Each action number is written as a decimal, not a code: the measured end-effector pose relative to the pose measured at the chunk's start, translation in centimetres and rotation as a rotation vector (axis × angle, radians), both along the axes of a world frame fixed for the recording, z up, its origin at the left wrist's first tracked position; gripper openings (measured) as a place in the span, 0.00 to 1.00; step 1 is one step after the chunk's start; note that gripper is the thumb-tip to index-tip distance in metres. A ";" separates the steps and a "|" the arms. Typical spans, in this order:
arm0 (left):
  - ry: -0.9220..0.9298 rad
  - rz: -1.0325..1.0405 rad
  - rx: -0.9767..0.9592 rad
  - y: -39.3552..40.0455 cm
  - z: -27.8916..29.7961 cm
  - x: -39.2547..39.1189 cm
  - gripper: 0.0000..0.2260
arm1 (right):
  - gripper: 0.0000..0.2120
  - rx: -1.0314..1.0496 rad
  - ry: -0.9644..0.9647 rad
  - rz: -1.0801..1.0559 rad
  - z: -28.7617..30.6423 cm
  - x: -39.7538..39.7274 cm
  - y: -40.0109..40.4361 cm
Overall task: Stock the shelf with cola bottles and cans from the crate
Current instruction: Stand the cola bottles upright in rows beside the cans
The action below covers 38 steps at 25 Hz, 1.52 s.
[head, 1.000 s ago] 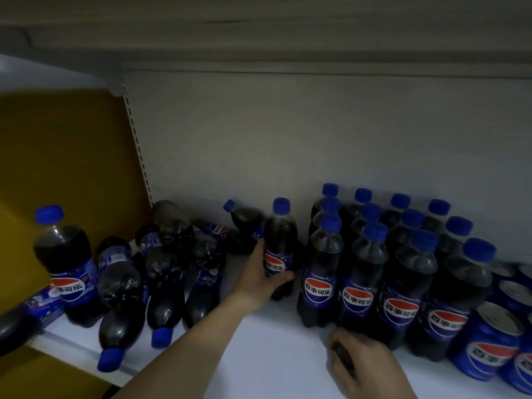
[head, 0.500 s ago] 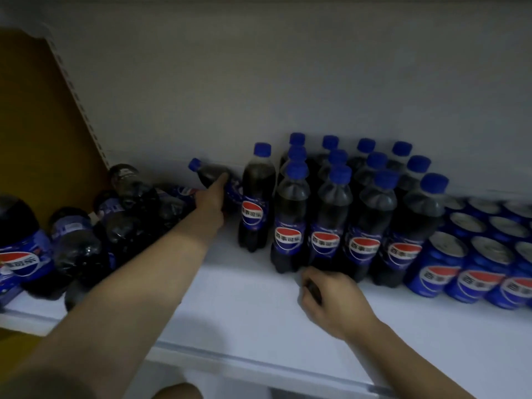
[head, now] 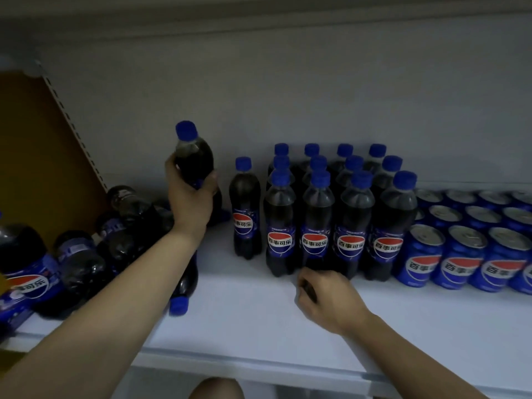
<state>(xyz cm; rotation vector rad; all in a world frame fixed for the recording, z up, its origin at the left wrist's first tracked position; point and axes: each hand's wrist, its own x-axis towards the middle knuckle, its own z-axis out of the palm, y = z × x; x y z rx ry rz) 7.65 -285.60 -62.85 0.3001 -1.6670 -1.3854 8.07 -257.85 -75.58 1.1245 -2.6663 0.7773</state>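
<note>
My left hand [head: 190, 203] grips a cola bottle [head: 194, 156] with a blue cap, upright and lifted above the white shelf [head: 244, 326], left of a lone standing bottle [head: 244, 208]. To the right, several bottles [head: 316, 220] stand in a tight block, then rows of blue cola cans [head: 460, 254]. My right hand [head: 325, 298] rests on the shelf just in front of the block, fingers curled round a small dark object that I cannot identify. No crate is in view.
A heap of bottles [head: 129, 226] lies on its side at the shelf's left, one cap [head: 178, 306] poking out under my left forearm. A larger bottle [head: 26, 269] stands at far left. A yellow side panel [head: 37, 145] and the shelf above [head: 259, 21] bound the space.
My left hand let go of the lone standing bottle, reached to a lying bottle at the back, and has lifted it upright. My right hand stayed in front of the block.
</note>
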 end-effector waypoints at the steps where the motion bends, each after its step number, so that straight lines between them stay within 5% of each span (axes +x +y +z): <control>1: -0.009 0.035 -0.048 0.2 0.6 1.8 0.29 | 0.05 -0.003 -0.002 -0.009 0.1 0.1 0.1; 5: 0.058 -0.007 -0.228 2.2 0.4 9.1 0.29 | 0.02 -0.299 0.080 -0.014 3.2 2.1 -0.8; 8: -0.080 -0.167 -0.322 4.2 -2.5 11.1 0.31 | 0.10 -0.547 0.127 0.147 12.0 3.7 -4.4; 10: -0.129 -0.254 -0.313 6.0 -3.9 11.5 0.33 | 0.18 -0.381 0.067 0.164 18.0 3.6 -7.2; 13: -0.116 -0.250 -0.217 7.6 -3.7 11.7 0.36 | 0.15 -0.003 0.220 0.144 21.7 2.7 -9.8; 18: -0.319 -0.440 -0.051 7.2 -6.1 12.5 0.46 | 0.10 0.070 0.103 0.367 23.0 1.1 -10.9; 21: -0.439 -0.446 0.014 7.6 -9.8 12.2 0.37 | 0.09 0.289 0.108 0.502 22.2 1.1 -11.5; 24: -0.437 -0.448 0.032 7.2 -11.0 11.5 0.30 | 0.03 0.276 0.018 0.543 22.2 0.7 -10.7; 29: -0.425 -0.444 0.040 7.1 -11.6 11.2 0.32 | 0.14 0.345 0.094 0.306 21.8 0.8 -9.9; 34: -0.429 -0.493 0.009 6.9 -11.8 11.3 0.34 | 0.03 0.321 -0.007 0.488 22.6 0.5 -9.5; 38: -0.439 -0.465 0.019 6.7 -11.8 11.0 0.32 | 0.10 0.316 0.023 0.419 22.2 0.3 -9.4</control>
